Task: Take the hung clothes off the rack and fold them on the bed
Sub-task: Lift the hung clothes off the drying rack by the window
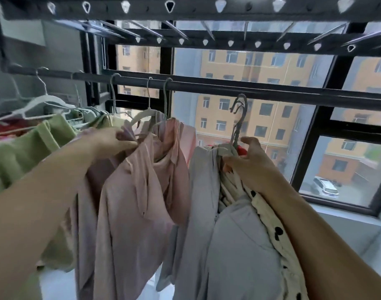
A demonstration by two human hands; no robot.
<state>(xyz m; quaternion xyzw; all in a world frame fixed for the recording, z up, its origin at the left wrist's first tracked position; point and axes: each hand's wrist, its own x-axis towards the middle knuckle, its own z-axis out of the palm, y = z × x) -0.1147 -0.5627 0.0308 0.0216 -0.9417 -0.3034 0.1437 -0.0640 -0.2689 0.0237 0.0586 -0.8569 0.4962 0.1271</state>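
A black rack rail runs across the window. My right hand grips a bunch of hangers, their hooks below the rail and off it. From them hang a grey garment and a cream garment with black dots. My left hand pinches the shoulder of a pink garment that hangs from hangers still hooked on the rail. Further left hangs a green garment, with white hangers above it.
A second overhead rack bar with rows of holes runs just above. Behind the rail is a black-framed window with a pale sill. Red clothing shows at the far left.
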